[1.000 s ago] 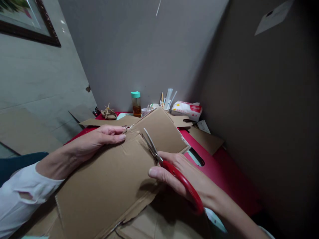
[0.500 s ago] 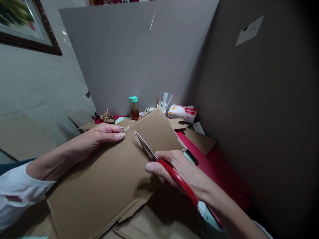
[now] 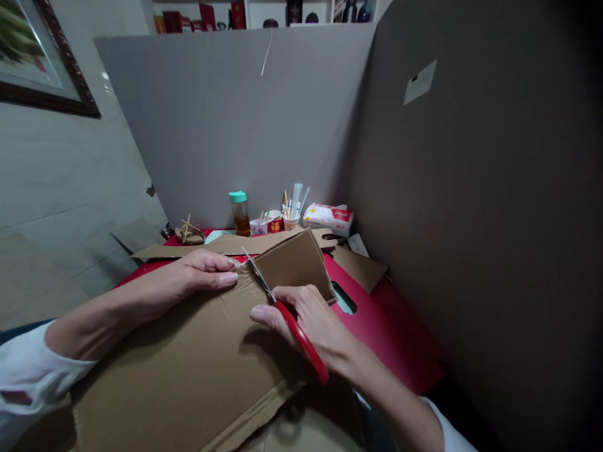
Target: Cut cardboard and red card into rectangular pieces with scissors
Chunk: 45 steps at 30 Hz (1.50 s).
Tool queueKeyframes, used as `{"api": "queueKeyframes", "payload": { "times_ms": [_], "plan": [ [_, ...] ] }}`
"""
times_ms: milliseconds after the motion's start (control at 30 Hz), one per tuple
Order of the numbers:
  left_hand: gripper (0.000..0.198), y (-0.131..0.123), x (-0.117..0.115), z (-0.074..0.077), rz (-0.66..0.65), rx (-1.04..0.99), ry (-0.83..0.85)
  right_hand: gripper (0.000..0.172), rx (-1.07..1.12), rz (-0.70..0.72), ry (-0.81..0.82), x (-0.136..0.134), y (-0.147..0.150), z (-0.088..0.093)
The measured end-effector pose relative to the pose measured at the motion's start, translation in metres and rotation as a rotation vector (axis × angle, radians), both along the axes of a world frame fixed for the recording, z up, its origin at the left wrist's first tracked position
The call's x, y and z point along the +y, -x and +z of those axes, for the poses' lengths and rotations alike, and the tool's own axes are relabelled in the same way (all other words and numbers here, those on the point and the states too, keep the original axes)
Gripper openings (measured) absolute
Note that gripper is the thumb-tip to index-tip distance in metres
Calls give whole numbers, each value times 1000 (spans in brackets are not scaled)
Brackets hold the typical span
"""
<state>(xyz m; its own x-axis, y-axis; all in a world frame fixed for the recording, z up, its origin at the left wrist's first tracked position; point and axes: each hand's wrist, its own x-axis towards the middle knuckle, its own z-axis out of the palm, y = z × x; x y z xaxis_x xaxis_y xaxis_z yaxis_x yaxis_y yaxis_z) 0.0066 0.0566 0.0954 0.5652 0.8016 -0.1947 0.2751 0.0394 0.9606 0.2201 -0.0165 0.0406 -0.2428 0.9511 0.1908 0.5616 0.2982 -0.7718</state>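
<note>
A large brown cardboard sheet (image 3: 188, 364) lies across the red table (image 3: 386, 326) in front of me. My left hand (image 3: 198, 276) presses flat on its far left part, fingers stretched out beside the cut line. My right hand (image 3: 306, 320) grips red-handled scissors (image 3: 282, 311), whose blades point up-left into the cardboard near the left fingertips. To the right of the blades a cardboard flap (image 3: 294, 263) stands tilted up.
At the table's back stand an amber bottle with a teal cap (image 3: 240, 213), cups with pens (image 3: 277, 220), a tissue pack (image 3: 328, 216) and a small wooden craft piece (image 3: 188, 233). Loose cardboard pieces (image 3: 360, 267) lie at right. Grey partition panels close off the back and right.
The scissors have advanced up-left along the cut toward my left fingertips, and the flap to their right has risen more upright. The camera has tilted up slightly.
</note>
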Motion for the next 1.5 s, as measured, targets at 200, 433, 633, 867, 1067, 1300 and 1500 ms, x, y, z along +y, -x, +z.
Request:
{"api": "queueKeyframes", "payload": {
  "times_ms": [200, 433, 633, 867, 1067, 1300, 1500],
  "plan": [
    [17, -2, 18, -26, -70, -24, 147, 54, 3, -31, 23, 12, 4, -17],
    [15, 3, 38, -45, -33, -42, 206, 51, 31, -52, 84, 28, 16, -26],
    [20, 9, 45, -51, -47, 47, 147, 51, 53, -94, 81, 31, 23, -31],
    [24, 6, 36, -42, -131, 29, 110, 51, -1, -88, 124, 22, 17, -18],
    [23, 0, 29, -36, -261, 55, -10, 50, -58, -80, 114, 11, 11, -7],
    [19, -6, 38, -62, -264, 40, 131, 55, -43, -138, 38, 34, 16, -43],
    [18, -10, 41, -70, -271, -17, 231, 56, -56, -163, 21, 31, 12, -42]
  ]
}}
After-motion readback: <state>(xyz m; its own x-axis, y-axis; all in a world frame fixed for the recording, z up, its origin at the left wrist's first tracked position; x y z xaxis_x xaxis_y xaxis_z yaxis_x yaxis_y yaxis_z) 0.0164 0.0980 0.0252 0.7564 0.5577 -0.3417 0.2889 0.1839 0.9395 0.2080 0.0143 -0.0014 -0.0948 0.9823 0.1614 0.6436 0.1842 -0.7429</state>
